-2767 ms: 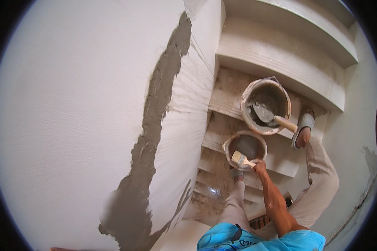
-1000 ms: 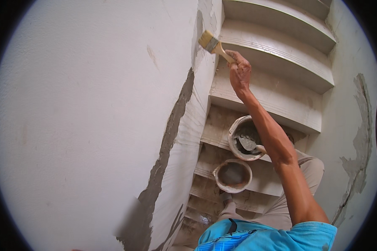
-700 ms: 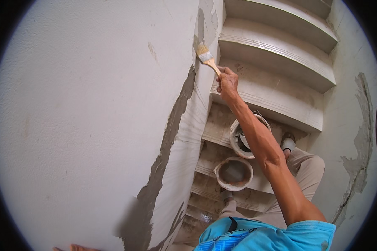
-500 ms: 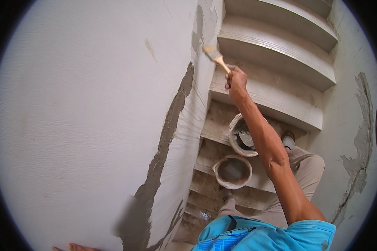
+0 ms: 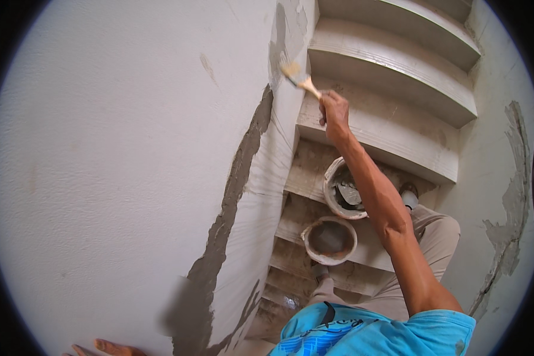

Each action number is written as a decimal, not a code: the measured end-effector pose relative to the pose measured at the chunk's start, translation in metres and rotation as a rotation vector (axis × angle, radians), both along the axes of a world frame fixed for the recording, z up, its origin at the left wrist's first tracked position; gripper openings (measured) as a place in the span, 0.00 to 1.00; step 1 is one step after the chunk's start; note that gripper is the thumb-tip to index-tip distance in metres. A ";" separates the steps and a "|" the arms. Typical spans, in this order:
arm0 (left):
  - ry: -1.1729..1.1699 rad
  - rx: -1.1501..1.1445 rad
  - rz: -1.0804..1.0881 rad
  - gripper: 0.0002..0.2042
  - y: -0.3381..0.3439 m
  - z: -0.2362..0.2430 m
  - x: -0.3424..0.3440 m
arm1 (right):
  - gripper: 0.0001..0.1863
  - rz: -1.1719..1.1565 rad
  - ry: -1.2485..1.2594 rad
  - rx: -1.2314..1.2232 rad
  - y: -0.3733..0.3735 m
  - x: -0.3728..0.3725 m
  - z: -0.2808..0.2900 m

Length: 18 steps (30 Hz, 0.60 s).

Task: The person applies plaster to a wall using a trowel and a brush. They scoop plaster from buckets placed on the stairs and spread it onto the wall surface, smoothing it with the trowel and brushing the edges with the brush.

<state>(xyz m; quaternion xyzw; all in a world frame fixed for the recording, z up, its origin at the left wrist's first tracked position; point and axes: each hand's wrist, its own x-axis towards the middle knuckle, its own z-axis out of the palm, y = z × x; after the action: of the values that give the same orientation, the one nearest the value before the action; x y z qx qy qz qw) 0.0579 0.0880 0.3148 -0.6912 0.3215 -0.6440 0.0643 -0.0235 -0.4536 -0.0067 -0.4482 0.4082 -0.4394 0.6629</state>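
My right hand [image 5: 334,113] is closed round the handle of a paintbrush [image 5: 301,79] with pale bristles. Those bristles meet the white wall [image 5: 124,154] beside the stairs, just above a strip of dark grey mortar [image 5: 236,184]. A lighter grey damp patch [image 5: 279,35] runs upward from there. At the lower left edge, only the fingers of my left hand [image 5: 114,348] show, stretched out and apart against the wall; the rest is cut off.
Two round buckets stand on the steps below my right arm: a larger bucket [image 5: 327,193] with grey mix and a trowel-like blade, and a smaller bucket [image 5: 307,242] with murky liquid. Stairs [image 5: 385,118] climb away. The right wall has a cracked grey patch [image 5: 513,190].
The brush has shifted slightly left and up along the wall, with my right hand following. More of my left fingers shows at the lower edge.
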 end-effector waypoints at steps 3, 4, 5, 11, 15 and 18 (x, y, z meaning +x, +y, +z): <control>-0.012 0.063 -0.005 0.26 0.009 0.003 0.002 | 0.12 0.008 -0.088 -0.082 -0.001 0.019 0.027; -0.020 0.083 -0.032 0.26 0.014 0.003 0.007 | 0.12 0.017 -0.104 -0.075 -0.002 0.022 0.029; -0.027 0.103 -0.060 0.27 0.017 0.004 0.010 | 0.13 0.127 -0.006 -0.076 -0.007 0.022 0.013; -0.161 0.298 0.127 0.25 0.026 0.003 0.013 | 0.17 0.208 0.512 -0.295 0.080 -0.070 -0.041; -0.067 0.113 0.046 0.25 0.031 -0.006 0.012 | 0.16 0.664 0.660 -0.347 0.127 -0.146 -0.071; -0.080 0.257 0.097 0.24 0.012 -0.009 0.009 | 0.11 0.933 0.997 -0.500 0.162 -0.187 -0.130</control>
<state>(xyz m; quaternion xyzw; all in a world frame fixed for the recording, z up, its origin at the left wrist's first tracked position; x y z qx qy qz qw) 0.0670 0.0996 0.3055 -0.6659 0.3645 -0.6207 0.1962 -0.2108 -0.2916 -0.1372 -0.8608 0.3154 0.0652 0.3941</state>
